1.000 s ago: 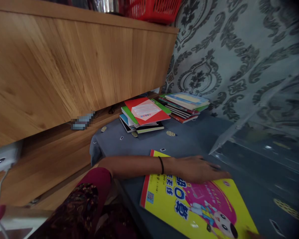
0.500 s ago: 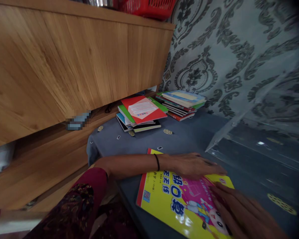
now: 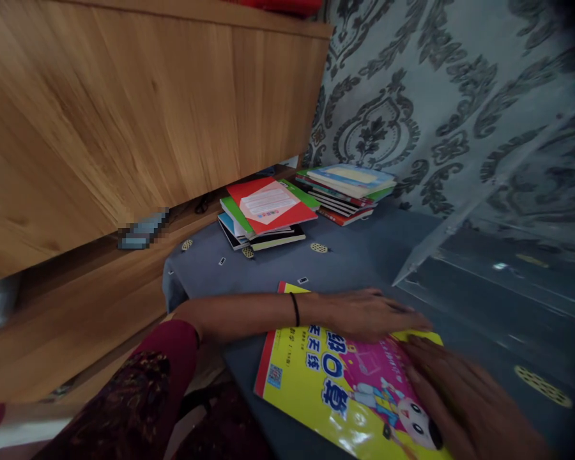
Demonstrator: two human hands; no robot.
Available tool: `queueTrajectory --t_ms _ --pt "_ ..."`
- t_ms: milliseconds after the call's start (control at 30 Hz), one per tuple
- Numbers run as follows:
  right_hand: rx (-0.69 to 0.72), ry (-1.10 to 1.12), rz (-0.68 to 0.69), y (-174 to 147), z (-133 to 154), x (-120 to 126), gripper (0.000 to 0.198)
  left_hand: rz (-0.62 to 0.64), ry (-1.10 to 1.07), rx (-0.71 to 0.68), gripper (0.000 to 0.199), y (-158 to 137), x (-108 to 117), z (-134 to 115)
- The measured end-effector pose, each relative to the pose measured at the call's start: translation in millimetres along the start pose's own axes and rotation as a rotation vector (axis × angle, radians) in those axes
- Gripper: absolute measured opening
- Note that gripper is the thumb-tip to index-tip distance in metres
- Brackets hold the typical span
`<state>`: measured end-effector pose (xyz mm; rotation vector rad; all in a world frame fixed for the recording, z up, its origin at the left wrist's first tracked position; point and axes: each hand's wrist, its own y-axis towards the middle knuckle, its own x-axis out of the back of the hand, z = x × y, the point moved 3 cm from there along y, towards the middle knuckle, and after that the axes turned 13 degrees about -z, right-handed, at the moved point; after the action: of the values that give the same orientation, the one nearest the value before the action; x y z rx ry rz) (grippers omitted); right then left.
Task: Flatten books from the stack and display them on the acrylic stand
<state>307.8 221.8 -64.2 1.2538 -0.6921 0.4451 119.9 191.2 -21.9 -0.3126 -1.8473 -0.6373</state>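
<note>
A yellow and pink workbook (image 3: pixel 292 377) with a cartoon figure and blue characters on its cover lies closed near the table's front edge. My left hand (image 3: pixel 368 313), a dark band around its wrist, rests flat across the book's far part with its fingers stretched out. On the book's right side lies my right hand (image 3: pixel 469 396), fingers extended and palm down. The two hands' fingertips come close together at the upper right corner of the cover. Neither hand grips the book; part of the cover is hidden beneath them.
Farther back on the grey patterned tablecloth (image 3: pixel 263 275) stand a loose stack of books topped by a red one (image 3: pixel 273 204) and a second stack (image 3: pixel 349 182) by the wall. A clear plastic panel (image 3: pixel 426 246) rises at right. A wooden cabinet (image 3: pixel 148 108) borders the left.
The view has tilted slightly, so everything sits a little higher and further left. Both hands stay on the workbook; the right hand has shifted slightly over its right side.
</note>
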Motion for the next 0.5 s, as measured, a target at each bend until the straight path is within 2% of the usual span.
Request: queueTrajectory --t_ms 133,367,500 --pt "0.015 0.006 -0.008 4.9 12.9 9.5 0.04 0.013 -0.019 0.035 0.054 -1.2 1.6 -1.5" --pt "-0.113 0.065 0.016 11.5 49.8 37.7 0.029 -0.082 -0.112 0.059 0.062 -3.8 -0.4 -2.8" --pt "-0.159 0.123 0.019 6.7 65.5 50.9 0.032 -0.074 -0.115 0.089 0.062 -4.4 -2.1 -1.8"
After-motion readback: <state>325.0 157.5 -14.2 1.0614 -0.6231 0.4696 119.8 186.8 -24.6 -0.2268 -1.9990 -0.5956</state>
